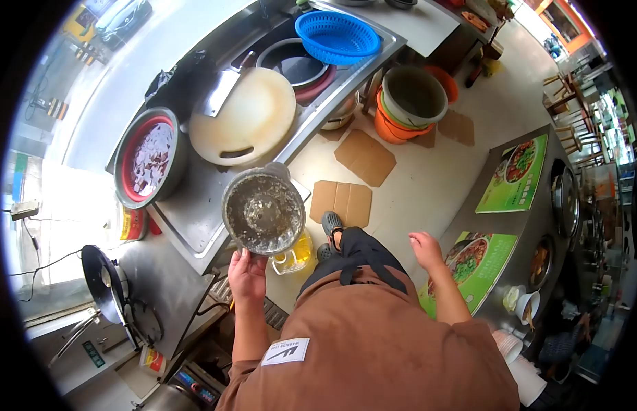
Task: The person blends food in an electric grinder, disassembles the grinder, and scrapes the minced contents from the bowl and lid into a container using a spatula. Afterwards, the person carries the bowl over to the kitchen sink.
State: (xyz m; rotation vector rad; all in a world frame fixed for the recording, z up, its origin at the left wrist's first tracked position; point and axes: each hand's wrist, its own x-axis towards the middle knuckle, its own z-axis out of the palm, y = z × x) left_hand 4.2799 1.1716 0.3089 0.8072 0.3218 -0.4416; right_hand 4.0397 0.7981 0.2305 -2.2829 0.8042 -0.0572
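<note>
My left hand (248, 275) grips the near rim of a round grey metal bowl (280, 229), fingers underneath and thumb at the edge. Pale, crumbly residue coats the bowl's inside, and a tab-like handle sticks out at its far side. The bowl hangs tilted before the sink counter's edge, partly over a jug of yellow oil (299, 255) on the floor. Off to the right, my right hand (426, 250) hangs in the air, holding nothing, its fingers loosely bent and apart from anything. The nearest thing to it is a green food-picture mat (483, 264) on the right-hand counter.
On the steel counter lie a round cutting board (253, 120), a cleaver (222, 90), a red basin (130, 171) of sliced food and a blue basket (337, 38). Stacked buckets (390, 127) and flattened cardboard (342, 200) occupy the floor. A wok (102, 281) stands at left.
</note>
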